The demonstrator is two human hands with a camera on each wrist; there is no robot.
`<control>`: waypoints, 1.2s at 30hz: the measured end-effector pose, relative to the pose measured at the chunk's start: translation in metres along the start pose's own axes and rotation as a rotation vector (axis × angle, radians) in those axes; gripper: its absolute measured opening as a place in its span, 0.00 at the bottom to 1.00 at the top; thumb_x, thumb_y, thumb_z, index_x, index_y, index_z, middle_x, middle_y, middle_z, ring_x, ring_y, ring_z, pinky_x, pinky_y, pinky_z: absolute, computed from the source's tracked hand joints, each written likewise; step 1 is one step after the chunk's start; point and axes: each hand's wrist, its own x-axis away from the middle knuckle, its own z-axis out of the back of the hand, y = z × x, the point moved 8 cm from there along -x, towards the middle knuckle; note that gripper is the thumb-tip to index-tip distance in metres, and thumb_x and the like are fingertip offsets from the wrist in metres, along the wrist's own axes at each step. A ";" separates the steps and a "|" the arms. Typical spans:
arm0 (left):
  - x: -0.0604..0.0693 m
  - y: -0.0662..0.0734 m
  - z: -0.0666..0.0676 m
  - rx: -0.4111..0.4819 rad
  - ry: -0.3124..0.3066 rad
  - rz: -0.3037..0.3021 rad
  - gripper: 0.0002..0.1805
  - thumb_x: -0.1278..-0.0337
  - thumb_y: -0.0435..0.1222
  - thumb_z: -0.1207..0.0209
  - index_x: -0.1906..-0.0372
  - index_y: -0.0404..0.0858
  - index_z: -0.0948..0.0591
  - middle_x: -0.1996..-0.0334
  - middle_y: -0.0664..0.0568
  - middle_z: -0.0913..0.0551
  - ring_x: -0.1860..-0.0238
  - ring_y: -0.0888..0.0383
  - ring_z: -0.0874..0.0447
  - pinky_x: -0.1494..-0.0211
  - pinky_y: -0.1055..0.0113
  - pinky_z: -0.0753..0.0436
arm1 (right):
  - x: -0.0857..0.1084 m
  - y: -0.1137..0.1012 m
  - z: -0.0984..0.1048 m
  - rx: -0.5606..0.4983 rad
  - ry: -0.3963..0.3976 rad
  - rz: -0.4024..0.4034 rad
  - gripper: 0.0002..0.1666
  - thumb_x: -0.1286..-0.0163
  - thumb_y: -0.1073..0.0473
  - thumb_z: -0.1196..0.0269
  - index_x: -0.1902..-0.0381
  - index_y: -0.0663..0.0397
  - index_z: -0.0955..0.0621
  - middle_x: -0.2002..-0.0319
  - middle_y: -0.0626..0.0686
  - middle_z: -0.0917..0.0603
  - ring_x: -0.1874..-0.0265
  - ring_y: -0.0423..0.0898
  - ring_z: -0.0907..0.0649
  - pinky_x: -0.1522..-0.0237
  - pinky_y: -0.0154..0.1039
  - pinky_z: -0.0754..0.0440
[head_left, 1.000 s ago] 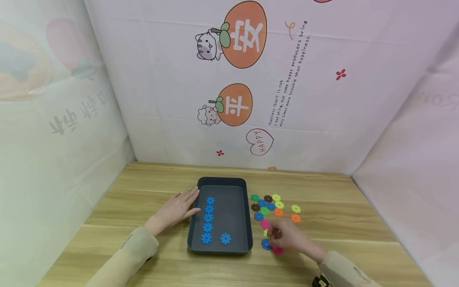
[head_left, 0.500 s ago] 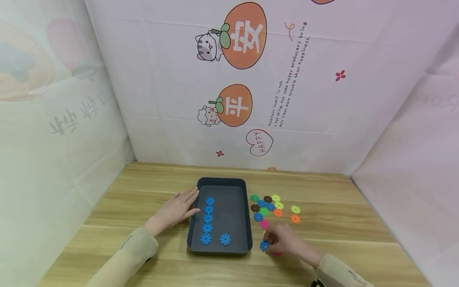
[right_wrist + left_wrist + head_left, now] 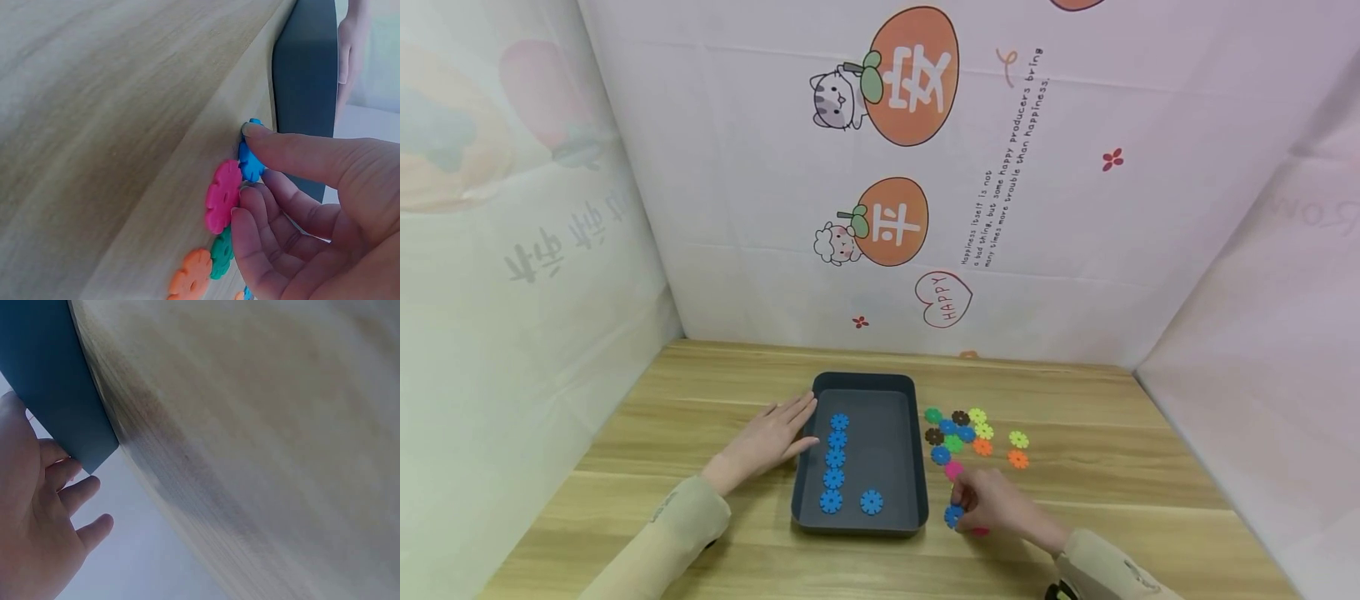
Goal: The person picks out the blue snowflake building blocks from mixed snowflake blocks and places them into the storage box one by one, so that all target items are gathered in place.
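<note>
My left hand [image 3: 765, 443] rests on the left rim of a dark grey tray [image 3: 861, 527], its fingers nearly straight; the left wrist view shows the fingers against the tray's outer wall [image 3: 56, 381]. Inside the tray several blue notched discs [image 3: 835, 457] form a column on the left, and one blue disc [image 3: 871, 502] lies apart at lower right. To the right of the tray my right hand [image 3: 1000, 505] pinches a blue disc [image 3: 953, 516] between thumb and finger, seen also in the right wrist view as a blue disc [image 3: 251, 161] beside a pink disc [image 3: 224, 195].
Loose discs lie right of the tray, among them a green one [image 3: 932, 415], a brown one [image 3: 960, 418], a yellow one [image 3: 1018, 439] and an orange one [image 3: 1018, 459]. White printed cloth [image 3: 760, 208] stands behind the wooden table [image 3: 737, 575] and at both sides.
My right hand has moved slightly down and toward the tray, and its fingers have taken hold of the blue disc, which has shifted a little left. My left hand has stayed in place.
</note>
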 end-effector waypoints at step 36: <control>-0.003 0.000 0.001 -0.137 0.020 -0.027 0.38 0.31 0.57 0.48 0.27 0.36 0.33 0.26 0.42 0.34 0.25 0.41 0.37 0.25 0.40 0.35 | -0.006 -0.013 0.022 -0.152 -0.025 0.052 0.05 0.35 0.66 0.34 0.65 0.60 0.21 0.66 0.52 0.18 0.67 0.36 0.20 0.67 0.29 0.20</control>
